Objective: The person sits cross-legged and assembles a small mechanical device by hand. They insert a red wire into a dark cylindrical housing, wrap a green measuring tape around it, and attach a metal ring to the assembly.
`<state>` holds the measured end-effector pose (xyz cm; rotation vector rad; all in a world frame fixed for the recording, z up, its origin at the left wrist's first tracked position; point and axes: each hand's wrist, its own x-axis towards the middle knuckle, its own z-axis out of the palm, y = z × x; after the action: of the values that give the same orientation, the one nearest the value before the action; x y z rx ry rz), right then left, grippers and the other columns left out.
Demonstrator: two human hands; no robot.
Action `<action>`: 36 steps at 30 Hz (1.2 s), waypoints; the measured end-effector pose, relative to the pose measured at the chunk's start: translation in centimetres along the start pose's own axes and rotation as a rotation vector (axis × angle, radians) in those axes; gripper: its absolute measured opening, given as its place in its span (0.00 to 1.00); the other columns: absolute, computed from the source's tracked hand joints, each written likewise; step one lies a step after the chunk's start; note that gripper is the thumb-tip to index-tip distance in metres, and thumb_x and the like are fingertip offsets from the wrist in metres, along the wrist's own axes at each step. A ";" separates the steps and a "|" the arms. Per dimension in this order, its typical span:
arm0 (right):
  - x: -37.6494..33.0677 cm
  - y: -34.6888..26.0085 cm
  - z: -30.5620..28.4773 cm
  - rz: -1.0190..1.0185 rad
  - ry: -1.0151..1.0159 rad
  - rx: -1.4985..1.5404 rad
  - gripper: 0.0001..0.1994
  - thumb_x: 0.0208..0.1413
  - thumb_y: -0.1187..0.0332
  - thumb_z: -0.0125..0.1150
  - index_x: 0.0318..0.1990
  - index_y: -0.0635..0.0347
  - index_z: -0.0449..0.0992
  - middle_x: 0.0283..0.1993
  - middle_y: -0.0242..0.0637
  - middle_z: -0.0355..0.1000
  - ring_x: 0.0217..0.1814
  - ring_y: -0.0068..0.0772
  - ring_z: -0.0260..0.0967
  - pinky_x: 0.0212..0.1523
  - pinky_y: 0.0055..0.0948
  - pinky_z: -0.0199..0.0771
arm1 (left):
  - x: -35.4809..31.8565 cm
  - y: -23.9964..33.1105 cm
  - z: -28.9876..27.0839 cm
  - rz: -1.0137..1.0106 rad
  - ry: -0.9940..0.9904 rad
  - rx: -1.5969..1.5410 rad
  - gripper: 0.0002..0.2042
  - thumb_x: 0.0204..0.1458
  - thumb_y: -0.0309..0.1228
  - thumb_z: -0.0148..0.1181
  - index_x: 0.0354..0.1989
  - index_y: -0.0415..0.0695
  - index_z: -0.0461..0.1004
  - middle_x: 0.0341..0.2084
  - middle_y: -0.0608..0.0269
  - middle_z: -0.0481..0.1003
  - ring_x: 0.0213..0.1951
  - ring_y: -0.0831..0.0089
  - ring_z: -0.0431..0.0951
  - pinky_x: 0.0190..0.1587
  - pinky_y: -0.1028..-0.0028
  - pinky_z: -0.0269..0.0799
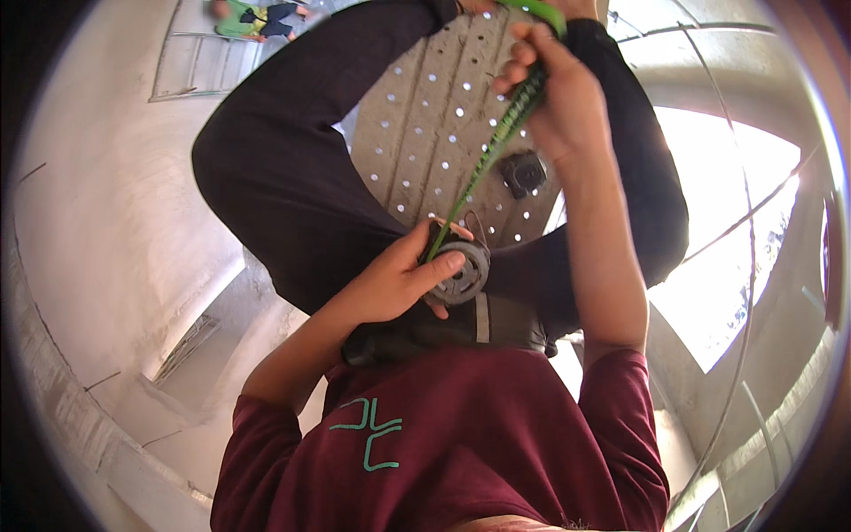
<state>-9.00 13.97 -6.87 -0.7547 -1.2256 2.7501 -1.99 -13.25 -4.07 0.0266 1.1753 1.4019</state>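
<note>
My left hand [390, 282] is closed around a round grey reel [470, 273] in front of my waist, its thumb lying on the reel's face. From the reel a green measuring tape [493, 152] with dark markings runs up and to the right. My right hand [567, 102] grips the tape farther out, above the perforated platform [421, 106]. Past that hand, the tape bends into a loop near the top edge. A small black boxy part [523, 173] rests on the platform below my right hand. The reel's underside is hidden by my left fingers.
My bent legs in dark trousers [275, 168] frame the platform on both sides. A dark waist pouch [514, 324] lies across my lap. At right hangs a long cable [751, 257] beside a bright opening. Another person [253, 19] in green is at the far upper left near metal bars.
</note>
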 end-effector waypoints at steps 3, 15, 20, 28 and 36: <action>6.4 -4.6 -7.2 -0.134 0.000 0.030 0.14 0.76 0.64 0.49 0.53 0.68 0.74 0.35 0.33 0.73 0.35 0.33 0.73 0.38 0.35 0.77 | -1.8 2.6 -0.6 -0.108 -0.005 0.092 0.18 0.72 0.39 0.54 0.64 0.43 0.67 0.51 0.58 0.76 0.46 0.71 0.81 0.34 0.70 0.87; 2.7 -26.0 -42.8 -0.395 0.465 -0.621 0.19 0.77 0.64 0.44 0.66 0.68 0.66 0.54 0.41 0.73 0.54 0.33 0.71 0.57 0.31 0.74 | -8.4 9.0 -7.3 -0.363 -0.327 0.368 0.22 0.69 0.42 0.59 0.64 0.42 0.69 0.54 0.56 0.76 0.48 0.68 0.82 0.35 0.69 0.89; -6.7 -29.9 -50.9 -0.363 0.483 0.025 0.27 0.78 0.61 0.42 0.76 0.69 0.58 0.67 0.44 0.71 0.63 0.38 0.72 0.65 0.32 0.73 | -9.0 9.6 -8.9 -0.311 -0.355 0.372 0.22 0.67 0.43 0.61 0.63 0.42 0.71 0.52 0.58 0.77 0.48 0.70 0.82 0.31 0.70 0.88; -10.5 -17.6 -40.8 0.048 0.738 -0.428 0.26 0.79 0.53 0.41 0.71 0.63 0.66 0.43 0.39 0.78 0.44 0.37 0.76 0.46 0.34 0.80 | -5.4 10.4 -8.2 -0.229 -0.234 0.276 0.22 0.69 0.41 0.58 0.63 0.39 0.71 0.51 0.56 0.78 0.44 0.71 0.83 0.25 0.72 0.86; -12.0 -13.2 -12.9 -0.284 0.331 -1.423 0.25 0.63 0.67 0.65 0.67 0.59 0.71 0.60 0.43 0.76 0.66 0.43 0.71 0.67 0.41 0.67 | 0.3 13.2 -4.2 -0.262 -0.232 0.512 0.21 0.66 0.40 0.62 0.60 0.41 0.72 0.48 0.59 0.79 0.43 0.73 0.83 0.25 0.72 0.86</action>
<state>5.22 29.27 0.16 -0.8429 -2.7515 1.1008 -14.33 -12.14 2.04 0.3726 1.2617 0.8203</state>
